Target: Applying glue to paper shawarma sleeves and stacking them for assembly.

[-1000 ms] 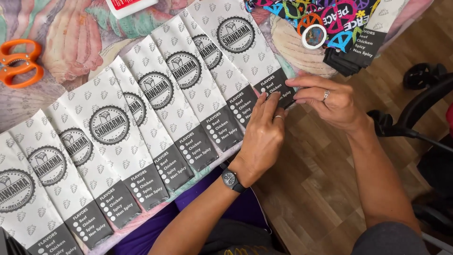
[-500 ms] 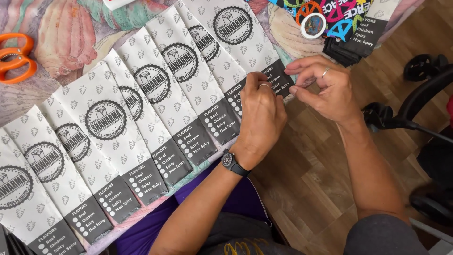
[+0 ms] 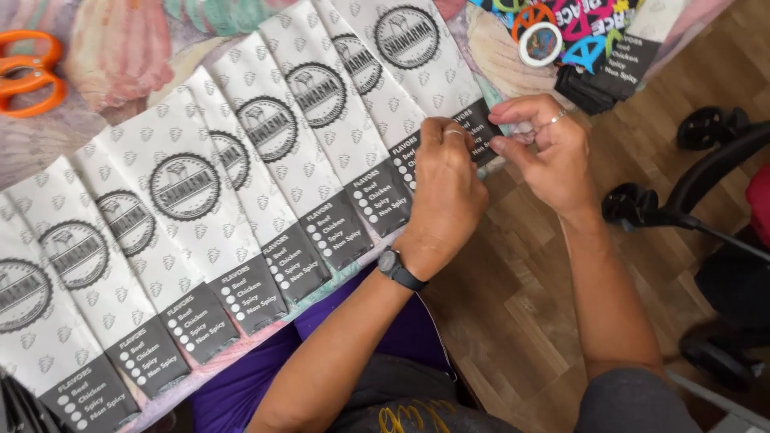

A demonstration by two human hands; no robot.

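Paper sleeve (image 3: 417, 64) lies rightmost in the overlapping row at the table edge (image 3: 345, 273), my left hand (image 3: 445, 196) and right hand (image 3: 553, 156) pinching its dark end, so I judge a tug could scatter its neighbours.

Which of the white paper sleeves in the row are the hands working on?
The white paper sleeve at the row's far right end: both the left hand and the right hand pinch its dark bottom edge; the others lie untouched.

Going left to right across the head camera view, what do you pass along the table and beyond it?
Orange scissors → row of overlapping white paper sleeves → left hand → right hand → black chair base.
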